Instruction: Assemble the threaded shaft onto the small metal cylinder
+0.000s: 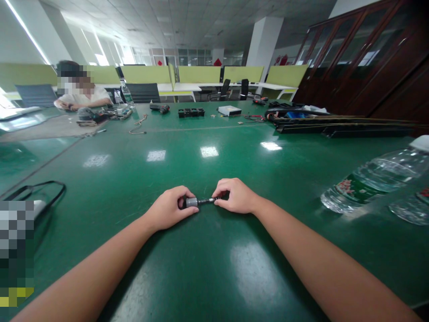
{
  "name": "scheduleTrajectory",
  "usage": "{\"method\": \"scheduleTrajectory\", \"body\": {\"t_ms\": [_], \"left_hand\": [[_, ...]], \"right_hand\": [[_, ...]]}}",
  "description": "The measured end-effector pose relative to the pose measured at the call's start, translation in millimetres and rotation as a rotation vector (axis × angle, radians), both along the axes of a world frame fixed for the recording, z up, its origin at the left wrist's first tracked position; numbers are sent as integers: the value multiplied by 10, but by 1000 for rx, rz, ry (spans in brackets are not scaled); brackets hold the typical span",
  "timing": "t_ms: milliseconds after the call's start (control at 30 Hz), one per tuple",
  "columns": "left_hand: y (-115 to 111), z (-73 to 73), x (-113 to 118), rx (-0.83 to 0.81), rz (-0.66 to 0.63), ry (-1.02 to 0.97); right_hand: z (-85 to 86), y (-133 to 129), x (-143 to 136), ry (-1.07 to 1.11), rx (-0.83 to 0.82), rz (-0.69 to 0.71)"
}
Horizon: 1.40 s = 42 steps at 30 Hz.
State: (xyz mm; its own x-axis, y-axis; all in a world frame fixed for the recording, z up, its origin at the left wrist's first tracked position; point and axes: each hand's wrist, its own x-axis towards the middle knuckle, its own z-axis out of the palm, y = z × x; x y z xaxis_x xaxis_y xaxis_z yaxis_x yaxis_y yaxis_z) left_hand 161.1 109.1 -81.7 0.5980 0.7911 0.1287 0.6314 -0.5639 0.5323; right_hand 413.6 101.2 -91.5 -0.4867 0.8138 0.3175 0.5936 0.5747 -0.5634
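Observation:
Just above the green table [208, 250], my left hand [172, 208] is closed around a short grey cylinder [192, 202] with a dark end. A thin dark metal shaft [204, 201] runs from the cylinder towards the right. My right hand [236, 195] pinches a slim dark ridged piece [218, 198] with a shiny tip, in line with the shaft. Tip and shaft meet or nearly meet between the hands; whether they are joined I cannot tell. The fingers hide part of both pieces.
Water bottles [365, 183] stand on the right. At the back lie a power drill [160, 108], a black block [191, 112], a white box [229, 110] and long black rails [335, 125]. A person [85, 96] sits far left. A black strap [55, 182] lies nearer on the left.

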Motion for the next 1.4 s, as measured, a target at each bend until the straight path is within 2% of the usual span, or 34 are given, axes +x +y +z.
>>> {"method": "scheduleTrajectory", "body": {"t_ms": [200, 367, 567, 1400], "left_hand": [[5, -6, 3, 9, -11, -2], [8, -14, 8, 14, -8, -6], [7, -10, 16, 6, -3, -7], [18, -15, 31, 11, -20, 11]], "right_hand": [[-28, -80, -199, 155, -100, -14], [-41, -89, -219, 194, -151, -14], [-34, -90, -208, 132, -65, 6], [-39, -93, -302, 22, -6, 8]]}}
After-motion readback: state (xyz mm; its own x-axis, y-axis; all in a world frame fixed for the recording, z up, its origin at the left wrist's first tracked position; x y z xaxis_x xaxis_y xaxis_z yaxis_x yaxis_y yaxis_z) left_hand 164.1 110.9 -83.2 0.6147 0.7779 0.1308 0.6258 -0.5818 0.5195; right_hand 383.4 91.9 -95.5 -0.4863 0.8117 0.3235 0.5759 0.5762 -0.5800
